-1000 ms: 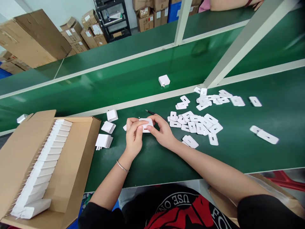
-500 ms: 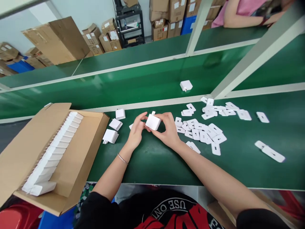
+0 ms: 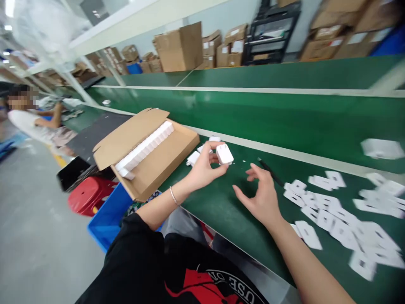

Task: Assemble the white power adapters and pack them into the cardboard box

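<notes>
Left hand (image 3: 204, 166) pinches a small white block (image 3: 225, 154), boxy with rounded corners, plastic by the look; thumb at the lower edge, fingers at the upper, closed to the block's width. Block sits up over the tabletop, broad face toward the camera. Right hand (image 3: 261, 194) is bare and loosely spread, thumb well apart from fingers, holding nothing, near the block but not touching.

Handling, my guess: light, stiff shell, a bit slick on the smooth faces; probably sturdy enough, finish could scuff. Best hold is opposite side edges, thumb against fingers, broad face left free.

Surface: smooth dark-green tabletop (image 3: 215, 202), flat. Thin black pen-like tool (image 3: 270, 172) just beyond right hand; scattered flat white slotted plates (image 3: 319, 202) to the right, overlapping, blurred toward the edge. More loose white blocks (image 3: 193, 158) beside left hand, partly hidden. Open brown cardboard box (image 3: 172, 169) to the left, with a row of white blocks (image 3: 148, 145) inside.

Room: upright green panel (image 3: 253, 114) behind the table, stacked brown cartons (image 3: 232, 46) and black shelf rack (image 3: 272, 38) past it. Red plastic stool (image 3: 90, 196) and blue plastic bin (image 3: 103, 226) at lower left; co-worker in a white top (image 3: 31, 126) farther off.
</notes>
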Action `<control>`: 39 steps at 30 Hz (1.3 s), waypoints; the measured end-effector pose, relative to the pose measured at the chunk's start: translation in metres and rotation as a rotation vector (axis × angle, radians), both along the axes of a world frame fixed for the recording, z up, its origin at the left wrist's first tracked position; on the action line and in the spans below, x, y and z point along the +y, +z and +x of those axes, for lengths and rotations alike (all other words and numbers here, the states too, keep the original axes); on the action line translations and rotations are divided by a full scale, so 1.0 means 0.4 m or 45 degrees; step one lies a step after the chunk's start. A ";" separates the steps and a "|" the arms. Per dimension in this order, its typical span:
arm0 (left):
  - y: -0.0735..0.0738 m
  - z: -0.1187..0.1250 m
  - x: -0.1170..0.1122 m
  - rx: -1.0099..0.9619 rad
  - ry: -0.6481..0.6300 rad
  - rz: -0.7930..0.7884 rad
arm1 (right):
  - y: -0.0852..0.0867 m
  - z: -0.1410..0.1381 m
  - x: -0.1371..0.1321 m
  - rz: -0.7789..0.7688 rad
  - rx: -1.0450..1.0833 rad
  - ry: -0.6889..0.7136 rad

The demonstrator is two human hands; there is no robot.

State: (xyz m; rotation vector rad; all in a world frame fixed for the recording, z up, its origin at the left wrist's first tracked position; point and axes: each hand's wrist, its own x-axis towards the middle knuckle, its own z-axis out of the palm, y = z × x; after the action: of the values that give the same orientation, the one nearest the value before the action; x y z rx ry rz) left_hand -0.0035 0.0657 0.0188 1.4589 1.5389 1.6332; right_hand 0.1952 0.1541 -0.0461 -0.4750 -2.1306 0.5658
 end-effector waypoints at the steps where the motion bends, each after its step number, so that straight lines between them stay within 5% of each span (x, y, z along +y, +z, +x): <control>1: 0.020 -0.043 -0.037 0.033 0.071 0.000 | 0.003 -0.001 -0.011 -0.023 0.022 0.020; 5: 0.069 -0.227 -0.200 0.290 0.417 -0.273 | 0.014 -0.003 -0.040 -0.112 0.085 0.004; 8: 0.055 -0.343 -0.301 0.567 0.650 -0.677 | 0.014 -0.004 -0.043 -0.159 0.058 -0.029; 12: 0.018 -0.433 -0.393 0.747 0.743 -1.043 | 0.000 -0.005 -0.028 -0.182 0.028 -0.065; 27: 0.035 -0.517 -0.571 1.357 1.039 -1.665 | -0.024 -0.001 0.006 -0.195 0.016 -0.143; 31: 0.035 -0.522 -0.592 1.279 1.079 -1.630 | -0.028 0.000 0.008 -0.227 -0.006 -0.172; 39: 0.029 -0.531 -0.599 1.175 0.984 -1.625 | -0.032 0.032 0.048 -0.091 -0.151 -0.619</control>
State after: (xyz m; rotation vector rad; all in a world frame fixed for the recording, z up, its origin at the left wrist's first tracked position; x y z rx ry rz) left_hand -0.2159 -0.1739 0.0303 0.8107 2.9931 -0.2169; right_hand 0.2081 0.1732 -0.0589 -1.0515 -2.0059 0.3403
